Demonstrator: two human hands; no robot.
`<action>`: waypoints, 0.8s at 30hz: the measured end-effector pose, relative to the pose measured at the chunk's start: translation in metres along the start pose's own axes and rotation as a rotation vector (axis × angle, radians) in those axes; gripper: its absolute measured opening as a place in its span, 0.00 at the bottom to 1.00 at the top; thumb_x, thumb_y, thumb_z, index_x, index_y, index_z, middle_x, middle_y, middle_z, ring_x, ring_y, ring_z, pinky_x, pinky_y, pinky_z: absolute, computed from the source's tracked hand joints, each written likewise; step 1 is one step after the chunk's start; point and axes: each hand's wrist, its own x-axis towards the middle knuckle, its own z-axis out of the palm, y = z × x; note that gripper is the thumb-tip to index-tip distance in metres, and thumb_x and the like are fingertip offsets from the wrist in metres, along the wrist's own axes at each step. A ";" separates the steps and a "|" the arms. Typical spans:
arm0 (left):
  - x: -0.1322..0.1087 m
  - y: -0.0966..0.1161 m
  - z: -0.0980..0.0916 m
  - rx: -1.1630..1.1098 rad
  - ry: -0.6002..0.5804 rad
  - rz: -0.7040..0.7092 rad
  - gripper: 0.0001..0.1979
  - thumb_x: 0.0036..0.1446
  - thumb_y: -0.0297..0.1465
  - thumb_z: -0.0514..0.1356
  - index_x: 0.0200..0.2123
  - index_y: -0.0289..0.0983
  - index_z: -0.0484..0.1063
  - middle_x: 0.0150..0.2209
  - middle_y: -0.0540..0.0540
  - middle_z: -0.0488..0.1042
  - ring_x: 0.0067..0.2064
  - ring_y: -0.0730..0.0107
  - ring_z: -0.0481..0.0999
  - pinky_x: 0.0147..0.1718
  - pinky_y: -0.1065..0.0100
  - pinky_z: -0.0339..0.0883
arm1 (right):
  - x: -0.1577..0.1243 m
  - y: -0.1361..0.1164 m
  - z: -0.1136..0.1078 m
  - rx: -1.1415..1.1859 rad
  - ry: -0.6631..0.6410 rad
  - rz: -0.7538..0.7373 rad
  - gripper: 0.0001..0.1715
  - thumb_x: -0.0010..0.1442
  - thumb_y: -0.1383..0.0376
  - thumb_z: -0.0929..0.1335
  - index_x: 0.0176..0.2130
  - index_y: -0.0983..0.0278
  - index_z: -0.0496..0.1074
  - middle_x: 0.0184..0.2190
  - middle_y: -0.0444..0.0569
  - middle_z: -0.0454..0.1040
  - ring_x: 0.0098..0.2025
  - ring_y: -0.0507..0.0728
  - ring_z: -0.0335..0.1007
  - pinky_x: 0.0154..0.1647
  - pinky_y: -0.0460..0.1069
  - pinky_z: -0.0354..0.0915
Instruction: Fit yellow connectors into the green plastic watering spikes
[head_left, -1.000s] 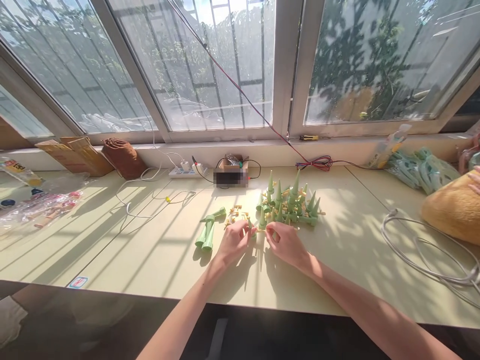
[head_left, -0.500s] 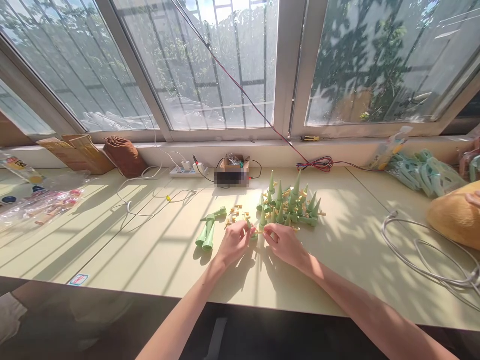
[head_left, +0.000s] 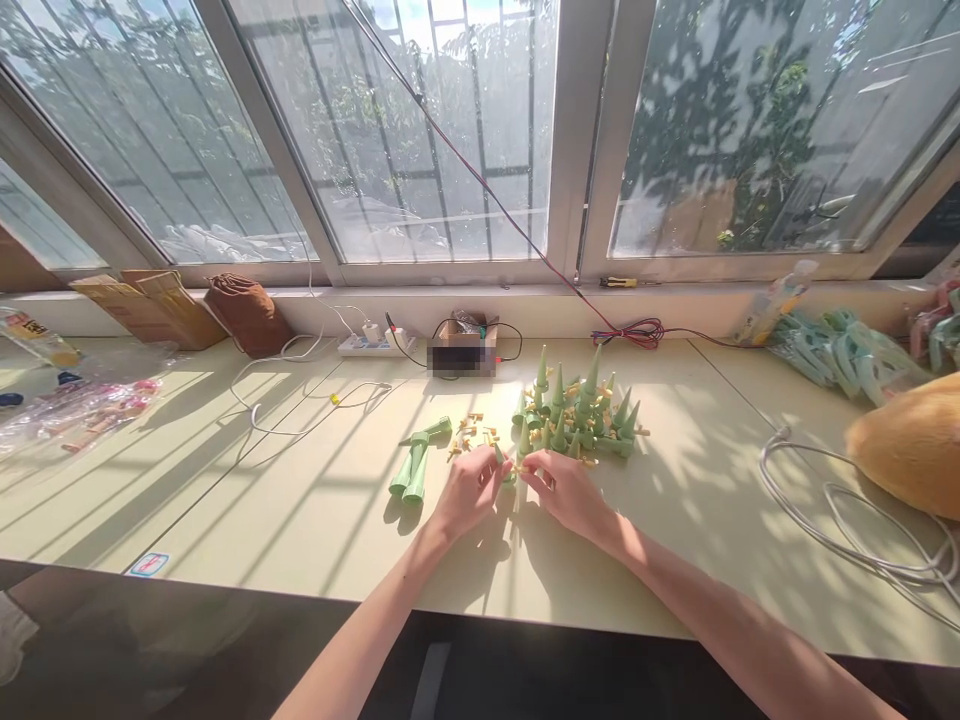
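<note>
1. The left hand (head_left: 471,488) is pinching a green cone (head_left: 499,455) between thumb and fingers, its tip pointing up beside the knuckles; the cone is sitting near the middle of the table (head_left: 300,520), between the near and far edges.
2. The right hand (head_left: 566,490) is pressing thumb and forefinger together on a small yellow peg (head_left: 517,468), which is bridging the narrow gap between the two hands; whether it is entering the cone, I cannot tell.
3. Just beyond the right hand, toward the far edge, a cluster of green cones (head_left: 591,385) is standing close together, with yellow bits poking out among them.
4. Loose yellow pegs (head_left: 472,425) are lying in a small heap just beyond the left hand.
5. Farther toward the left edge, loose green cones (head_left: 416,465) are lying on their sides, some touching.
6. Along the far edge, a white power strip (head_left: 375,344) and a bundle of dark red wire (head_left: 634,332) are resting.
7. Toward the near right corner, a grey cable (head_left: 847,560) is lying coiled beside a tan, furry object (head_left: 907,445).
</note>
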 end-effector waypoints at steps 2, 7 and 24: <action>0.000 0.000 0.000 -0.001 0.007 0.015 0.13 0.67 0.34 0.54 0.28 0.36 0.66 0.25 0.52 0.64 0.25 0.74 0.60 0.24 0.71 0.55 | 0.000 -0.001 0.000 -0.006 0.002 -0.007 0.11 0.69 0.61 0.63 0.40 0.62 0.73 0.33 0.46 0.75 0.29 0.54 0.66 0.34 0.48 0.62; -0.001 -0.001 0.000 -0.012 0.005 0.058 0.10 0.66 0.32 0.55 0.32 0.36 0.69 0.27 0.50 0.66 0.26 0.74 0.63 0.24 0.71 0.57 | 0.001 -0.005 -0.003 -0.055 -0.003 -0.002 0.18 0.71 0.59 0.60 0.34 0.63 0.72 0.25 0.45 0.71 0.27 0.53 0.64 0.30 0.47 0.57; -0.002 -0.002 0.001 0.014 0.000 0.078 0.08 0.66 0.31 0.56 0.34 0.37 0.70 0.28 0.49 0.67 0.26 0.73 0.63 0.23 0.71 0.57 | 0.001 -0.008 -0.007 -0.079 -0.091 0.027 0.20 0.71 0.59 0.59 0.31 0.63 0.70 0.22 0.43 0.69 0.24 0.53 0.63 0.27 0.47 0.53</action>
